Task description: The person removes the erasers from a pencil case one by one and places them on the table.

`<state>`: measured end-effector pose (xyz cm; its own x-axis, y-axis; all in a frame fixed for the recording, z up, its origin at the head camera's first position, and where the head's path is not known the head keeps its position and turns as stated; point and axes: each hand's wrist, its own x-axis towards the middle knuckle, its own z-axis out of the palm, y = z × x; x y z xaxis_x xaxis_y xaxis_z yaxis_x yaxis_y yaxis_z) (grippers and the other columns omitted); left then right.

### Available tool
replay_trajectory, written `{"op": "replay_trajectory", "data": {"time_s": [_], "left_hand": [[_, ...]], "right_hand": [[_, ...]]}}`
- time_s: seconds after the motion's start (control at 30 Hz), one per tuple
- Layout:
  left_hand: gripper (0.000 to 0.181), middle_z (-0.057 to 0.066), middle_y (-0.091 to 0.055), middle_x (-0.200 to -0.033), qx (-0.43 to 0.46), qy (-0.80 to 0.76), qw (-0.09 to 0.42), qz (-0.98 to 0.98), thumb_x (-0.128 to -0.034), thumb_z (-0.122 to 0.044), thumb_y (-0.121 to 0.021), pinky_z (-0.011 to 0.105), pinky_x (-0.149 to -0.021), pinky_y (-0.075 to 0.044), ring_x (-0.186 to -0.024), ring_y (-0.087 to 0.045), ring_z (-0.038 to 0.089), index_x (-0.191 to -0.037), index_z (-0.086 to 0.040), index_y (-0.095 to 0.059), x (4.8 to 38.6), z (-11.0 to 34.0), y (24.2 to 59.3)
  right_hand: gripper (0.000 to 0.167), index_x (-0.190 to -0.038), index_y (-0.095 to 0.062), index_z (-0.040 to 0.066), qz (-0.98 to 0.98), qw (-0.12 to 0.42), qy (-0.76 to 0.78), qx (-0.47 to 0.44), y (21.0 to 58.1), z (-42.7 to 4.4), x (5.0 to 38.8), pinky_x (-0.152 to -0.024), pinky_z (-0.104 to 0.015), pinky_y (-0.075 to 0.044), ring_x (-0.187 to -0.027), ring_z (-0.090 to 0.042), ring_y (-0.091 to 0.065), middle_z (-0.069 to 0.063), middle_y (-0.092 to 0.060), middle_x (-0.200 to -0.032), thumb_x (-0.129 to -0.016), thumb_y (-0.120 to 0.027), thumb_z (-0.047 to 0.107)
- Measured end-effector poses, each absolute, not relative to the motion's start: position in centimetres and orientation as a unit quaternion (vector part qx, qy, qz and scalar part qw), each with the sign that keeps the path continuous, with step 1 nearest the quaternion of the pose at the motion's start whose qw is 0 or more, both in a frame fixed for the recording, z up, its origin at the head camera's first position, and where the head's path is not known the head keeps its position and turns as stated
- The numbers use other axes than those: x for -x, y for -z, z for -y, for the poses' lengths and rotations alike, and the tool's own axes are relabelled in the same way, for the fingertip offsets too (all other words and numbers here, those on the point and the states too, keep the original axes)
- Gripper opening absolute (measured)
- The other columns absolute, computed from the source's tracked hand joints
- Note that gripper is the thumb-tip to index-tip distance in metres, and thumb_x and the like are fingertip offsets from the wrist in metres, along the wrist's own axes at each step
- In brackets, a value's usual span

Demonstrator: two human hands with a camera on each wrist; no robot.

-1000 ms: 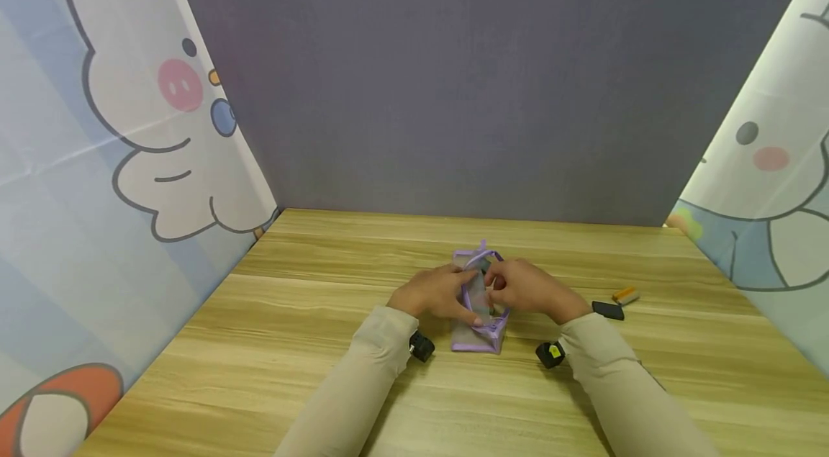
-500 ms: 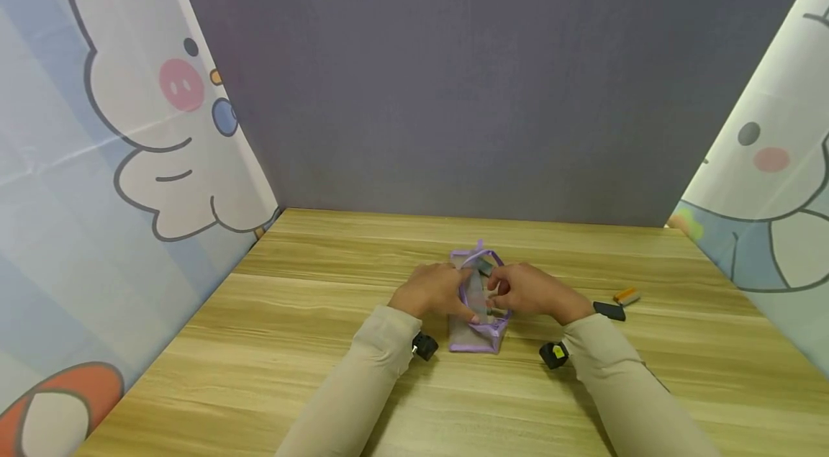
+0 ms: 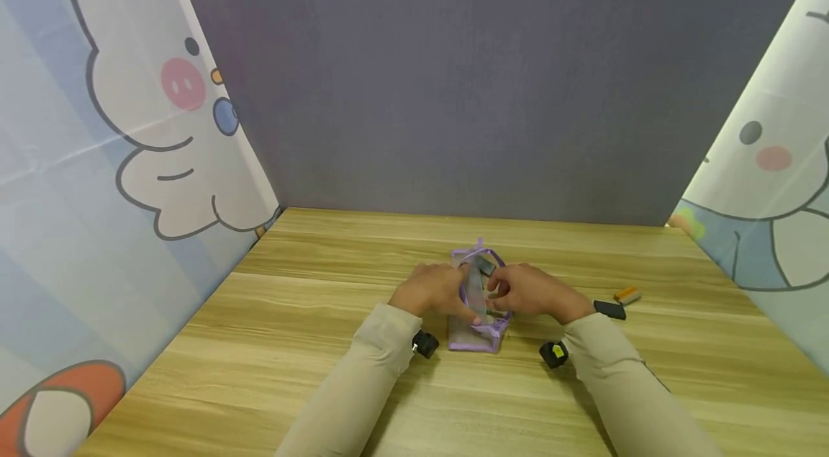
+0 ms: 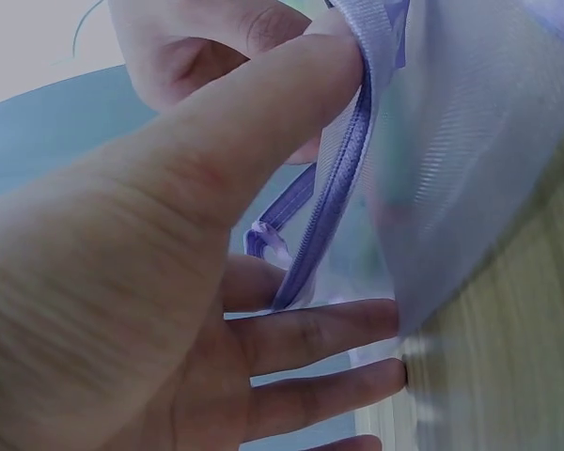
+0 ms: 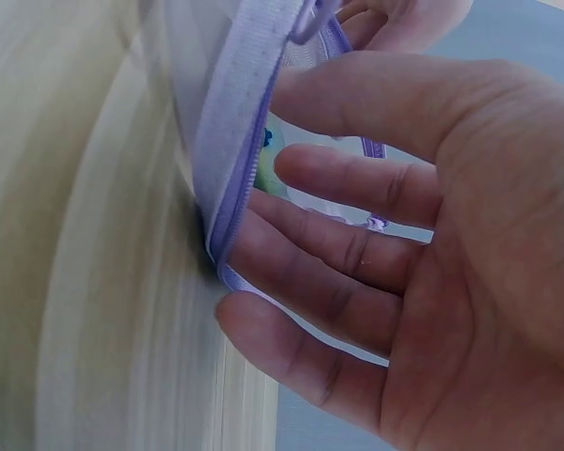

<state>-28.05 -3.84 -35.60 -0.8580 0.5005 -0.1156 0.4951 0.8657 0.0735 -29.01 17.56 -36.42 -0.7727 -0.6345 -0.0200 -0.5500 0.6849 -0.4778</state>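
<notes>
A mesh pouch with lavender edging and a zipper lies on the table in the head view, its top gaping. My left hand rests along the left rim, thumb and fingers spread apart; the left wrist view shows the thumb tip behind the zipper band. From the right, my right hand reaches into the gap with loosely bent fingers. In the right wrist view its thumb and some fingertips go behind the zipper edge. Something green shows inside, and a dark grey piece sits near the pouch's far end.
Right of the right hand lie a small black block and an orange-and-white piece. A thin dark item partly shows beside the right sleeve. A grey panel stands behind the wooden table, with printed cloths at both sides.
My right fingers have shifted slightly and relaxed, and the dark grey piece shows more clearly. Both hands otherwise stay at the pouch, with little movement in the last half second.
</notes>
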Motion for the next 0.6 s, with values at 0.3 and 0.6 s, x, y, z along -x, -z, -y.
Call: {"op": "replay_trajectory", "data": {"time_s": [0.3, 0.6], "left_hand": [[0.086, -0.001, -0.069, -0.109, -0.278, -0.041, 0.056, -0.958, -0.0837, -0.067, -0.068, 0.037, -0.079, -0.05, -0.09, -0.064, 0.014, -0.152, -0.023, -0.043, 28.31, 3.8, 35.89], [0.059, -0.003, -0.07, -0.095, -0.31, -0.016, 0.04, -0.95, -0.0959, -0.051, -0.062, 0.037, -0.074, -0.051, -0.082, -0.062, 0.014, -0.151, -0.04, -0.045, 28.12, 3.36, 36.25]], "right_hand": [[0.022, -0.105, -0.072, 0.008, -0.912, 0.088, 0.224, 0.331, 36.39, -17.53, 29.08, -0.071, -0.035, -0.054, -0.079, -0.009, -0.066, 0.004, -0.072, -0.089, -0.088, -0.076, 0.021], [0.015, -0.099, -0.074, 0.012, -0.91, 0.076, 0.218, 0.344, 36.61, -17.48, 29.22, -0.071, -0.034, -0.054, -0.079, -0.008, -0.065, 0.007, -0.071, -0.086, -0.086, -0.077, 0.019]]}}
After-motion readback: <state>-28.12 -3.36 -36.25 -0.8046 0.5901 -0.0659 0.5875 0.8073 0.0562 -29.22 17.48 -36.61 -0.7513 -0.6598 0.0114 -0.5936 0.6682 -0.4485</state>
